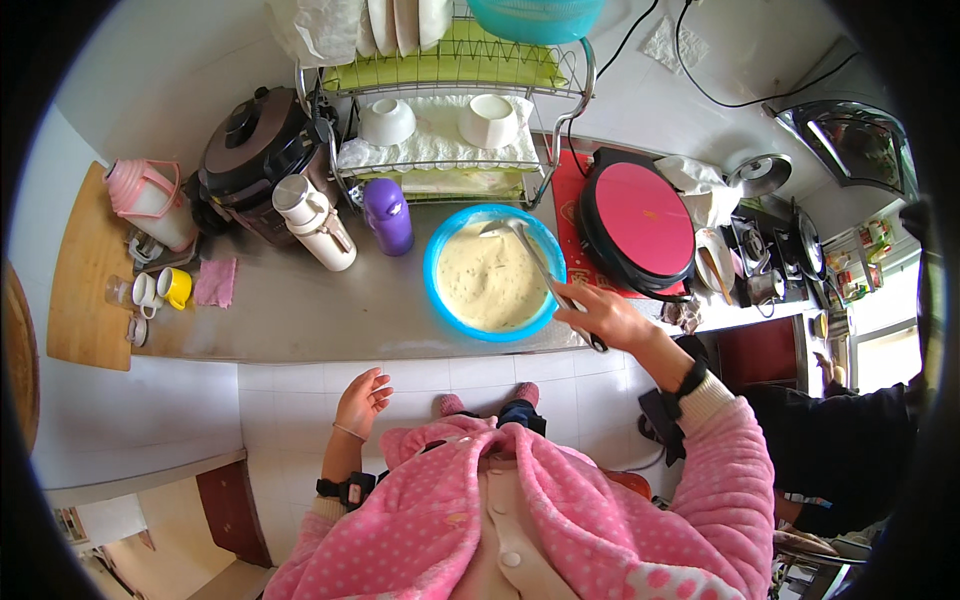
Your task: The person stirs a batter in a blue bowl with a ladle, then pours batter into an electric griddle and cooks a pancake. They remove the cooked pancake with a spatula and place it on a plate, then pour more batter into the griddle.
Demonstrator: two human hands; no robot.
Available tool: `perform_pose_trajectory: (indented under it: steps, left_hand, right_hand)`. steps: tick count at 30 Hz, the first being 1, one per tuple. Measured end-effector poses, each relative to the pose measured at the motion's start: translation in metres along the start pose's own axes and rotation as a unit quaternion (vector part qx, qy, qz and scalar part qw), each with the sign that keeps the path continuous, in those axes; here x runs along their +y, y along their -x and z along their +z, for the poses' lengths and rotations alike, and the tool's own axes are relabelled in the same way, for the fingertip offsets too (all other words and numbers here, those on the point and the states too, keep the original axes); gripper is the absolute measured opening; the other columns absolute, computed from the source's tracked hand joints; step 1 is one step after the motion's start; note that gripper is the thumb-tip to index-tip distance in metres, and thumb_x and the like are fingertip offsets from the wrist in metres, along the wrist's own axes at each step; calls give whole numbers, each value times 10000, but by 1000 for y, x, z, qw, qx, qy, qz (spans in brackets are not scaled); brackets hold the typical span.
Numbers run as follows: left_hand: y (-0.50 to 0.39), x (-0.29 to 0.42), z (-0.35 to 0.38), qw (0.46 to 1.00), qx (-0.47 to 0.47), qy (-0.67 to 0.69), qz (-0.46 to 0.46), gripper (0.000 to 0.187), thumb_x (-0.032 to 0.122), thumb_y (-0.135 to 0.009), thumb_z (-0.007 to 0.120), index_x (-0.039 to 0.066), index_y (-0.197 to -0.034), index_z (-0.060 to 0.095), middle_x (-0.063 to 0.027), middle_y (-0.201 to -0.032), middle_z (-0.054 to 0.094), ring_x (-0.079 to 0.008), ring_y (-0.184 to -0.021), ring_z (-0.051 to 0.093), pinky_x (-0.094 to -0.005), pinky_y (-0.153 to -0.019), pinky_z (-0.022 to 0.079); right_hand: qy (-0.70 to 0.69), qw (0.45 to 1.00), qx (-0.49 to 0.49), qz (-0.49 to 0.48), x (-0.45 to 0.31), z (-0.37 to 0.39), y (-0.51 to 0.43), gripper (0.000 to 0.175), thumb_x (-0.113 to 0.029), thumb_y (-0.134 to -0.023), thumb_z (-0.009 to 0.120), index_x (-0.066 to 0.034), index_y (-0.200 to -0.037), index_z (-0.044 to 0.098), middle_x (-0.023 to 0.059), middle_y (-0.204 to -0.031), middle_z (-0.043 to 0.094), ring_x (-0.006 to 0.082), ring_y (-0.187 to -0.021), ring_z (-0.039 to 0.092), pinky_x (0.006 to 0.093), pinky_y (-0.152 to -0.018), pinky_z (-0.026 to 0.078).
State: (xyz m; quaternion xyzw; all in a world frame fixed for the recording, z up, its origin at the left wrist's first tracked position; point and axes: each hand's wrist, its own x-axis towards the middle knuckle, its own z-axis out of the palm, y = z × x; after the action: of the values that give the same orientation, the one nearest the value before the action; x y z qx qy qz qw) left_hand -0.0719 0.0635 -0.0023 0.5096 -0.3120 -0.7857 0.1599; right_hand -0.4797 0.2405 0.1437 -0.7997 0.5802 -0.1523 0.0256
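My right hand (600, 315) grips the handle of a metal ladle (536, 255), whose head rests in pale, thick batter (480, 281) with small green flecks. The batter fills much of a round blue plastic basin (429, 277) near the counter's front edge. In front of the counter, my left hand (364, 401) hangs with its fingers loosely curled and apart, holding nothing. Right of the basin sits a round electric griddle (641, 225) with a red lid, closed, on a red mat (564, 199).
A purple bottle (388, 217), a cream flask (319, 225) and a pressure cooker (251, 157) line the left. Behind the basin rises a wire dish rack (555, 150) with bowls. Mugs (174, 287) stand by a pink cloth (216, 283). A person in dark clothes (832, 450) is at right.
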Motion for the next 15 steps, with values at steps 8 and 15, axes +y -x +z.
perform_pose_trajectory:
  steps: [8,15]
  left_hand:
    - [8,1,-9,1000,17,17,15,284,306,-927,562,121,-1142,559,-23,-1014,611,-145,-862,578,-288,-744,461]
    - [14,-4,-20,999,36,24,10,308,302,-938,541,99,-1170,534,-29,-1031,601,-150,-881,578,-284,-754,463]
  right_hand:
    - [5,999,-39,-17,42,28,-17,270,-32,-773,622,-94,-1033,584,164,-1226,530,303,-969,618,382,-776,540]
    - [-18,997,-46,54,18,10,-14,236,-63,-761,639,-79,-993,600,153,-1061,580,307,-904,623,390,-761,528]
